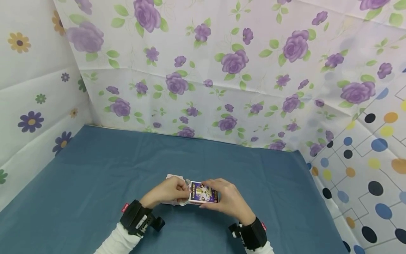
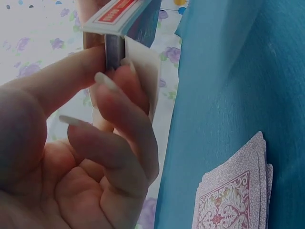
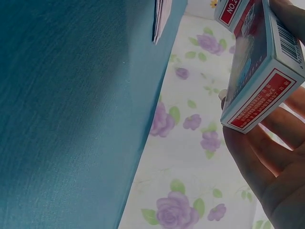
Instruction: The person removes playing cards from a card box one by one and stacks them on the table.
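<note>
My right hand (image 1: 229, 199) holds a playing card box (image 1: 204, 193) with a purple and yellow front, thumb along one edge and fingers along the other. In the right wrist view, the box shows red label panels and a barcode. At the box's opened end, my left hand (image 1: 169, 190) pinches with curled fingers. An open white flap (image 2: 144, 69) stands beside those fingertips in the left wrist view. Whether anything lies inside the box is hidden. Below the left hand, a pile of playing cards (image 2: 226, 202) with red patterned backs lies on the cloth, partly covered in the head view.
A blue cloth (image 1: 104, 169) covers the table. Behind it hangs a white sheet with purple roses (image 1: 234, 61). Patterned sheets stand at the left (image 1: 31, 106) and right (image 1: 377, 169) sides. Each wrist wears a black camera strap.
</note>
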`<state>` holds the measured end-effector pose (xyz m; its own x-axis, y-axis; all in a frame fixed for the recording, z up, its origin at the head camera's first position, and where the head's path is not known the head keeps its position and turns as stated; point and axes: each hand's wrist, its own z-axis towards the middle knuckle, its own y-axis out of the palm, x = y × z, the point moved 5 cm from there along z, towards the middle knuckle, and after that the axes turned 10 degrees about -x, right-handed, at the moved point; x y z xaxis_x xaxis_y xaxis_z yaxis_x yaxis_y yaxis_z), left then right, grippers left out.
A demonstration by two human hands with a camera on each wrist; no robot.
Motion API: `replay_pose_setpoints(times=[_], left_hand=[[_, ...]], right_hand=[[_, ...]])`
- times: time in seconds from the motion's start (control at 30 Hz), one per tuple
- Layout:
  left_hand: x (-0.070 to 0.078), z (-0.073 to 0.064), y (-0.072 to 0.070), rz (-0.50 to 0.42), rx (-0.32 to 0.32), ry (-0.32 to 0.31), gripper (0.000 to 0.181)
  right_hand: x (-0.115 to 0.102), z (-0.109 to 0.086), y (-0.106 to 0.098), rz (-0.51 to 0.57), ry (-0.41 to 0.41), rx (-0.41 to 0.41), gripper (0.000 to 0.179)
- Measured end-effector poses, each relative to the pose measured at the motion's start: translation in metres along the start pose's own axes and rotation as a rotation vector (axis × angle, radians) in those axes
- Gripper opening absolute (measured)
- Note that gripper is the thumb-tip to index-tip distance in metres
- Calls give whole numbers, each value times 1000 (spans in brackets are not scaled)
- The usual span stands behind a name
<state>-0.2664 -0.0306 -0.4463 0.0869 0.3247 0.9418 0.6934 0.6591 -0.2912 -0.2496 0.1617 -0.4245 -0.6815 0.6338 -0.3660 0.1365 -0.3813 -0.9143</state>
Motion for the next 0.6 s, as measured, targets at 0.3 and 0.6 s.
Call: replay_pose_setpoints(times=[0.3,0.6], left_hand=[[0,0,-2,-42,34,-22,21],[-6,0,-11,-136,-33,-10,23]], right_hand=[[1,-1,1,-3,7,3,63],[3,0,0,3,18,-1,62]])
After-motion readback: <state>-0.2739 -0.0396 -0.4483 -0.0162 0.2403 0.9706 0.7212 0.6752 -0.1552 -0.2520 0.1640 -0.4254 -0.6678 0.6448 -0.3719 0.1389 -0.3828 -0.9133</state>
